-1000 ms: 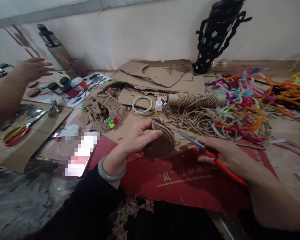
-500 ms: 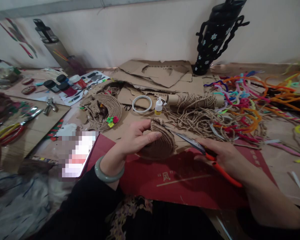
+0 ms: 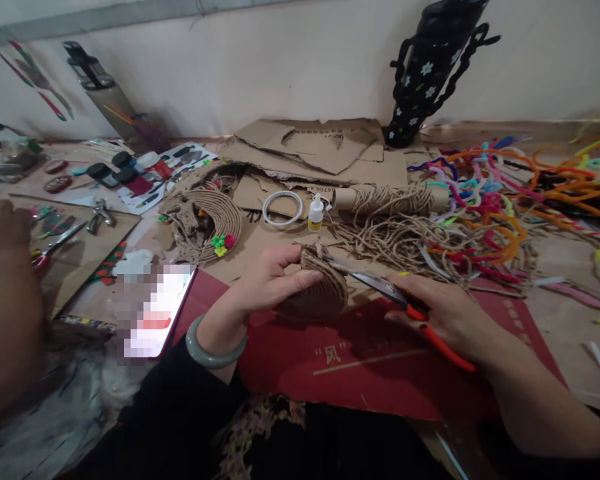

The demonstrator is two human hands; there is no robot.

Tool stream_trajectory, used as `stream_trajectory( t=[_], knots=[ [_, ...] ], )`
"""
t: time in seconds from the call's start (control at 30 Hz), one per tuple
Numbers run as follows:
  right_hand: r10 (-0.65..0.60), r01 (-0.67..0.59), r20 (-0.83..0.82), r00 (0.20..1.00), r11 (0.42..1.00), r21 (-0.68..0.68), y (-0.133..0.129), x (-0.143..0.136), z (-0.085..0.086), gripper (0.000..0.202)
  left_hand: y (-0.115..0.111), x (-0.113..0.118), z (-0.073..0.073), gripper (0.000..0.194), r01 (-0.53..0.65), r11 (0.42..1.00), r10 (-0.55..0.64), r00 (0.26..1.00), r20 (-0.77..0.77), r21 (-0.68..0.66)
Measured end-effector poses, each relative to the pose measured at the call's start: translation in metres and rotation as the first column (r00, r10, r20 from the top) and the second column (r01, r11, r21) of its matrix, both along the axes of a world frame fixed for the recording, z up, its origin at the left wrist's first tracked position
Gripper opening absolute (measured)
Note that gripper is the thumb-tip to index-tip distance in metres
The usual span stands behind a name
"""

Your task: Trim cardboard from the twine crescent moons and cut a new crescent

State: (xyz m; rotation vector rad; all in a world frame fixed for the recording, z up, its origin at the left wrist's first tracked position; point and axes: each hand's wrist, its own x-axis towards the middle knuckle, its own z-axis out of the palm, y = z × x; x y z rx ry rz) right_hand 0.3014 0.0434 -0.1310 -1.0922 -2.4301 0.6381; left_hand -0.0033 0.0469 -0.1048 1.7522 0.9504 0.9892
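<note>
While pinching a rounded brown piece of coiled jute rope (image 3: 325, 295) in the left hand (image 3: 271, 281), grips scissors with red handles and metal blades (image 3: 380, 285) in the right hand (image 3: 445, 308). Presses the left thumb onto the rope piece's near face, with the other left fingers partly hidden. Wraps the right fingers around the handles; cannot tell their exact place in the loops. Sets the blade tips at the rope piece's upper edge; cannot tell any cut there. Holds the rope piece over the far edge of a red card sheet with gold lettering (image 3: 380, 377), near a small white bottle with a yellow label (image 3: 315, 215); cannot tell any contact with the sheet. Has a thin white ring (image 3: 265, 209) just left of the bottle, and a larger rope coil with red, yellow and green flowers (image 3: 233, 217) farther left. Beyond the right hand, has tangled brown twine (image 3: 395, 239) beside multicoloured fuzzy pipe cleaners (image 3: 503, 217).
</note>
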Motion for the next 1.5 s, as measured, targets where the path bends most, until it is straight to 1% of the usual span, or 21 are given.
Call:
stream_trajectory(
  t=[0.1,0.2,0.27,0.37,0.43,0.5,0.6,0.7,0.8,0.9,0.97,1.03,1.17,1.27,1.33,1.4,1.5],
  knots=[
    [0.017,-0.016,-0.005,1.000,0.998,0.060,-0.001,0.001,-0.003,0.026,-0.001,0.000,0.000,0.027,0.001,1.000,-0.001,1.000,0.026,-0.013],
    [0.032,-0.032,0.001,0.999,0.985,0.170,-0.002,0.002,-0.007,0.024,-0.002,-0.001,-0.001,0.027,0.009,1.000,-0.009,1.000,0.024,-0.003],
    [0.034,-0.038,0.017,0.999,0.961,0.275,-0.002,0.003,-0.009,0.022,-0.001,-0.002,-0.003,0.027,0.010,1.000,-0.011,1.000,0.028,0.028],
    [-0.010,-0.014,0.054,0.998,0.908,0.418,-0.002,0.003,-0.011,0.030,0.000,-0.002,-0.006,0.026,-0.003,0.997,0.000,0.999,0.042,0.081],
    [-0.046,0.010,0.061,0.997,0.872,0.490,-0.001,0.003,-0.011,0.033,0.000,-0.002,-0.008,0.026,-0.021,0.994,0.015,0.998,0.056,0.106],
    [-0.066,0.024,0.061,0.996,0.846,0.533,-0.001,0.004,-0.011,0.034,0.001,-0.002,-0.010,0.032,-0.034,0.992,0.023,0.995,0.092,0.121],
    [-0.069,0.022,0.067,0.995,0.840,0.542,-0.001,0.004,-0.011,0.034,0.001,-0.001,-0.014,0.048,-0.038,0.992,0.019,0.987,0.157,0.120],
    [-0.077,0.025,0.076,0.994,0.848,0.529,-0.001,0.004,-0.011,0.034,0.001,-0.001,-0.017,0.052,-0.034,0.992,0.013,0.985,0.169,0.118],
    [-0.070,0.027,0.075,0.995,0.887,0.460,-0.001,0.003,-0.008,0.031,0.001,-0.003,-0.019,0.053,-0.030,0.990,0.009,0.988,0.153,0.136],
    [-0.007,-0.002,0.026,1.000,0.942,0.337,0.000,0.001,-0.004,0.027,0.002,-0.005,-0.021,0.053,-0.044,0.987,0.025,0.992,0.122,0.155],
    [0.014,-0.017,0.010,1.000,0.953,0.303,-0.001,0.000,-0.004,0.026,0.003,-0.006,-0.022,0.053,-0.056,0.985,0.038,0.993,0.112,0.163],
    [-0.021,0.011,0.026,0.999,0.935,0.355,-0.001,-0.001,-0.007,0.027,0.003,-0.006,-0.023,0.052,-0.067,0.984,0.048,0.992,0.119,0.162],
    [-0.114,0.073,0.041,0.993,0.833,0.549,-0.003,0.000,-0.014,0.030,0.002,-0.006,-0.023,0.051,-0.104,0.981,0.083,0.988,0.133,0.162],
    [-0.138,0.096,0.018,0.990,0.770,0.631,-0.005,0.000,-0.015,0.037,0.002,-0.005,-0.021,0.050,-0.112,0.984,0.093,0.986,0.136,0.141],
    [-0.158,0.120,0.003,0.987,0.764,0.634,-0.006,0.000,-0.015,0.042,0.001,-0.005,-0.019,0.047,-0.092,0.987,0.073,0.987,0.146,0.129],
    [-0.181,0.141,0.003,0.984,0.776,0.614,-0.008,-0.001,-0.014,0.047,0.000,-0.004,-0.016,0.042,-0.077,0.990,0.059,0.986,0.154,0.115],
    [-0.180,0.126,0.025,0.983,0.777,0.616,-0.008,-0.001,-0.011,0.044,-0.001,-0.003,-0.015,0.036,-0.108,0.990,0.096,0.986,0.136,0.088]
  ],
)
